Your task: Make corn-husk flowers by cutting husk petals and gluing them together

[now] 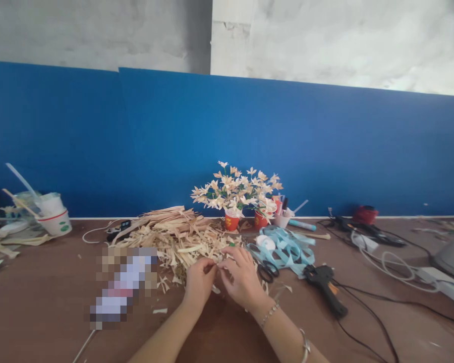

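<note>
My left hand and my right hand meet fingertip to fingertip above the near edge of a pile of dried husk strips. Both are closed in a pinch. Whatever lies between the fingertips is too small and too covered to name. Black-handled scissors lie just right of my right hand, next to a tangle of light blue ribbon. Behind the pile, pale handmade flowers on green stems stand in red paper cups.
A black glue gun with its cord lies to the right, near white cables and a power strip. A blurred-out phone-like object is at left. A white cup holds sticks. A blue partition closes the back.
</note>
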Action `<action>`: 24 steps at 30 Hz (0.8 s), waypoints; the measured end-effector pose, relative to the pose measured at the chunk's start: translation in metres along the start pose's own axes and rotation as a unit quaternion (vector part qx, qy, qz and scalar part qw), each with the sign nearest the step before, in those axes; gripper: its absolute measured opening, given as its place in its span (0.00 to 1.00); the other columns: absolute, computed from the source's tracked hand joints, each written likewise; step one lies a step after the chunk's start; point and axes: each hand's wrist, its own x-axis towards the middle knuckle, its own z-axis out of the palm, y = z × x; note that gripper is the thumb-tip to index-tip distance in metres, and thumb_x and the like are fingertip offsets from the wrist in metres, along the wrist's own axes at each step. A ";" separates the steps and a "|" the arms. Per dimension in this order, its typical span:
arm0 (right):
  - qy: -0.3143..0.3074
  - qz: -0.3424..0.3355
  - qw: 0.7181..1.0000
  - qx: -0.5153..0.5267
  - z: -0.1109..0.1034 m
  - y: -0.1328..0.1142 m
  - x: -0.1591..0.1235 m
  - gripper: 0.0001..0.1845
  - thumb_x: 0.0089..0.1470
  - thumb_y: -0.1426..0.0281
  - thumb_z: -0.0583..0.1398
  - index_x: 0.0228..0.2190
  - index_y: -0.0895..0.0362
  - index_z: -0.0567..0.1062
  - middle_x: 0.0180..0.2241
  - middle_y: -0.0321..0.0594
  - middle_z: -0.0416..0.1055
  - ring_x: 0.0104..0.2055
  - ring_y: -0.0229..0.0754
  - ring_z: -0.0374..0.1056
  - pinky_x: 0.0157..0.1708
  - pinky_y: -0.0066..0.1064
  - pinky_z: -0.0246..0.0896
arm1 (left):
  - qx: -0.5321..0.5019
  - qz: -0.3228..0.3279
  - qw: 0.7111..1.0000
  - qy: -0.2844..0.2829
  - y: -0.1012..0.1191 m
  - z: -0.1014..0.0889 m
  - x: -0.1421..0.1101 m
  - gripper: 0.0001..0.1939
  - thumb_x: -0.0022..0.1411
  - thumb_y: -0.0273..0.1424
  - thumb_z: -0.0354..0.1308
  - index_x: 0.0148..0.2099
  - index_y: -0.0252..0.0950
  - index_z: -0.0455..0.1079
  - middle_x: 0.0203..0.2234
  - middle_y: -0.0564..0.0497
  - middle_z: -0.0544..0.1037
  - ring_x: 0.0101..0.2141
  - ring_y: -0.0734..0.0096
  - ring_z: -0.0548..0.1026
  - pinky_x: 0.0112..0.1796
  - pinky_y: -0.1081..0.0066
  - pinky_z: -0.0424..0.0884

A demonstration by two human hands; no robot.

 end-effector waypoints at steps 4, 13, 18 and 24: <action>-0.005 0.001 1.000 0.004 0.000 0.000 0.000 0.08 0.48 0.79 0.55 0.30 0.55 0.70 0.43 0.43 0.64 0.45 0.46 0.59 0.44 0.39 0.53 | -0.015 -0.001 1.000 -0.007 0.000 0.000 0.000 0.10 0.50 0.32 0.52 0.27 0.34 0.72 0.23 0.49 0.76 0.27 0.67 0.73 0.29 0.71 0.67; 0.021 0.058 0.995 0.079 -0.006 -0.001 0.002 0.15 0.44 0.78 0.54 0.37 0.55 0.68 0.43 0.44 0.64 0.47 0.48 0.59 0.47 0.41 0.53 | -0.035 0.004 0.999 0.014 0.001 0.000 0.000 0.09 0.49 0.30 0.51 0.28 0.34 0.72 0.22 0.50 0.76 0.27 0.66 0.73 0.29 0.71 0.67; 0.063 0.146 0.976 0.147 0.001 0.008 0.004 0.06 0.48 0.73 0.55 0.31 0.55 0.70 0.39 0.44 0.65 0.45 0.46 0.60 0.47 0.39 0.54 | -0.025 0.016 1.000 0.004 0.005 0.000 -0.002 0.08 0.49 0.28 0.51 0.26 0.34 0.71 0.19 0.52 0.73 0.24 0.70 0.72 0.26 0.74 0.66; 0.027 0.216 0.950 0.225 0.007 0.014 0.003 0.05 0.49 0.72 0.56 0.24 0.56 0.70 0.38 0.42 0.66 0.44 0.44 0.62 0.47 0.36 0.54 | -0.054 0.037 0.998 -0.013 0.006 0.002 -0.004 0.07 0.49 0.27 0.52 0.24 0.34 0.70 0.18 0.54 0.70 0.22 0.72 0.69 0.25 0.75 0.66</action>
